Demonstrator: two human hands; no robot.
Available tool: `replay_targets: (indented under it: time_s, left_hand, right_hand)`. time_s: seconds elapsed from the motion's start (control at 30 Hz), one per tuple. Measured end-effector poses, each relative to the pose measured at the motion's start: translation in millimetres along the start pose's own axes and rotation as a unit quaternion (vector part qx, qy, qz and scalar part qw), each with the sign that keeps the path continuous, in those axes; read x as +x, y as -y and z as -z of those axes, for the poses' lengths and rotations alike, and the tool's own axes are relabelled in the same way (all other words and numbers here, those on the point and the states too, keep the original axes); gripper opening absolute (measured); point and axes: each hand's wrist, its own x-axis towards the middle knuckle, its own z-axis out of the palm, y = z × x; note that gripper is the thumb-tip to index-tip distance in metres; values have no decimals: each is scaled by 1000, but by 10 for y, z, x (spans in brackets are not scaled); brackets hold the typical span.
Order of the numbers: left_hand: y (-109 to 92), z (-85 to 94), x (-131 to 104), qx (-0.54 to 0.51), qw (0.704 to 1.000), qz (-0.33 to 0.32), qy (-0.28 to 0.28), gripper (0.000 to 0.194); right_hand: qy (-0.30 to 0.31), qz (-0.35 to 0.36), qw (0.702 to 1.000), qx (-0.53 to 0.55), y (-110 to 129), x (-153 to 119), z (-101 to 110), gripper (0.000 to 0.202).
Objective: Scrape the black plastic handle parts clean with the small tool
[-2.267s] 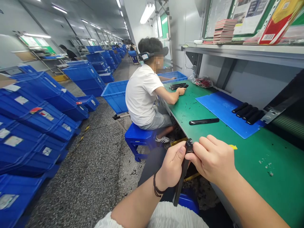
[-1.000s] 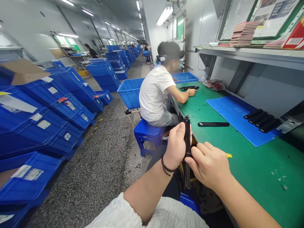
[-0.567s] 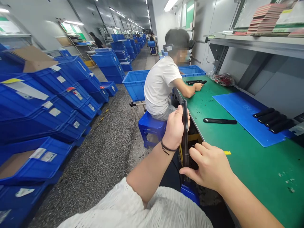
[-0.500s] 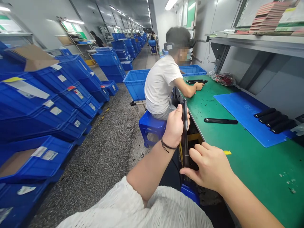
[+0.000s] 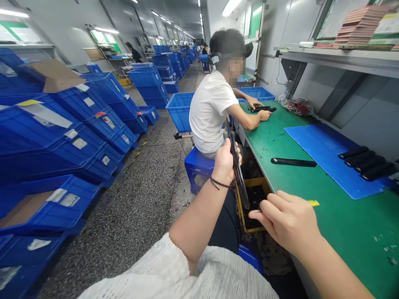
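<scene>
A long glossy black piece slants over the gap beside the bench, its upper part gripped in my left hand. Just right of its lower end is my right hand, fingers curled and thumb against the index finger; whatever it may pinch is too small to make out. Another black piece lies on the green bench top. Several black pieces rest side by side on a blue sheet. Below my hands stands a yellow bin with dark scraps inside.
A person in a white shirt sits ahead on a blue stool, hands on black pieces at the bench's far end. Stacked blue crates line the left side. Above the bench on the right runs a shelf.
My right hand has moved right, away from the black piece's lower end. The piece now tilts more, and the yellow bin shows more. The seated person's other hand has come into view.
</scene>
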Motion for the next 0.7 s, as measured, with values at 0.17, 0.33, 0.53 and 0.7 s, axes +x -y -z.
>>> replay_targets:
  time_s: [0.17,0.33,0.53,0.7]
  left_hand:
    - [-21,34,-50,-31,999,3,44,43]
    - [-32,29,-112,-55,993,30,99,46]
    - [115,102,-171,-29,978,-15,208,46]
    - [341,241,-312,35,948,-106,297,54]
  right_hand:
    - [38,-83,995,-35,-248,-65,17,27]
    - [189,-143,968,-75,-307,-167,-142,4]
    - [296,-189,933,-78,-305,-182,-134,45]
    - [130,-179,970,-97,-384,-151,-108,31]
